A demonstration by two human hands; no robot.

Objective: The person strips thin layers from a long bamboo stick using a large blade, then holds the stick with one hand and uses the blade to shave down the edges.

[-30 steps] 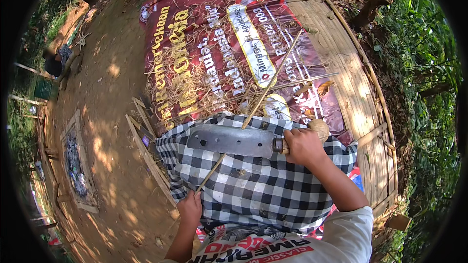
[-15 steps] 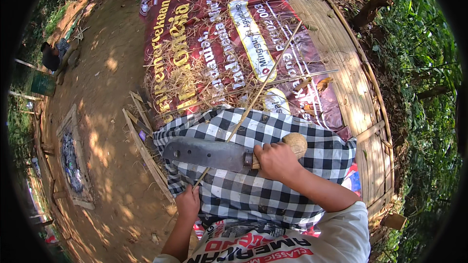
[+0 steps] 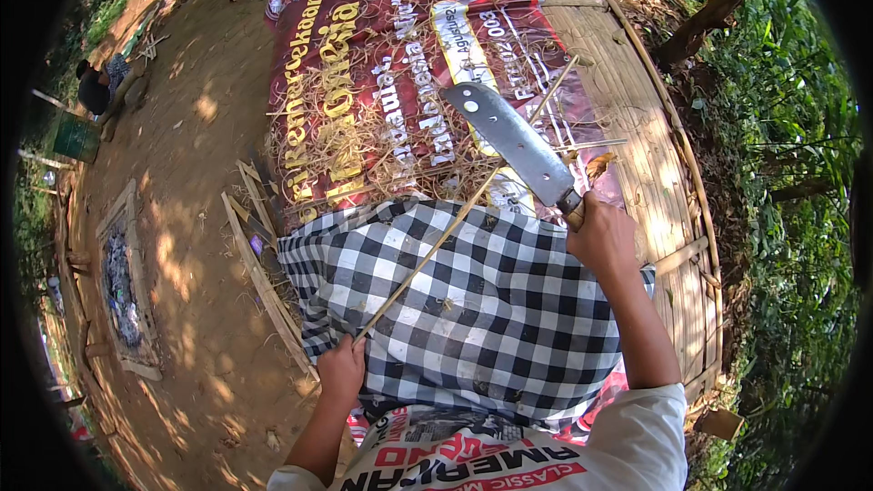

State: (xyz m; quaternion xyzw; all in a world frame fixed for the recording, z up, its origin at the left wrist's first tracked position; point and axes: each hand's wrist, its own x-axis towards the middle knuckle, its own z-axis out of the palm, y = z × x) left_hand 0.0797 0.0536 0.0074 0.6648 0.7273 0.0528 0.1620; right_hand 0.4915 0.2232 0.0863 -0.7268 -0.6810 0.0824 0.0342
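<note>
My right hand [image 3: 604, 235] is closed round the wooden handle of a broad cleaver-like knife [image 3: 518, 145]. Its dark blade has several holes and slants up to the left over the red banner. My left hand [image 3: 342, 367], low at the left edge of my lap, grips the near end of a long thin bamboo strip [image 3: 427, 261]. The strip runs diagonally across the black-and-white checked cloth [image 3: 491, 309] on my lap and on over the banner, where the blade passes in front of part of it.
Curly shavings litter the red banner [image 3: 359, 82], spread on a bamboo-slat platform [image 3: 659, 164]. More strips lie at the platform's left edge. Left, on bare earth, is a framed bed of ash [image 3: 123, 282]; farther off a person [image 3: 105, 91] crouches. Dense plants grow at the right.
My right hand has carried the knife from over my lap forward and right, turning the blade tip away from me. My left hand has kept its grip on the bamboo strip, shifting slightly left.
</note>
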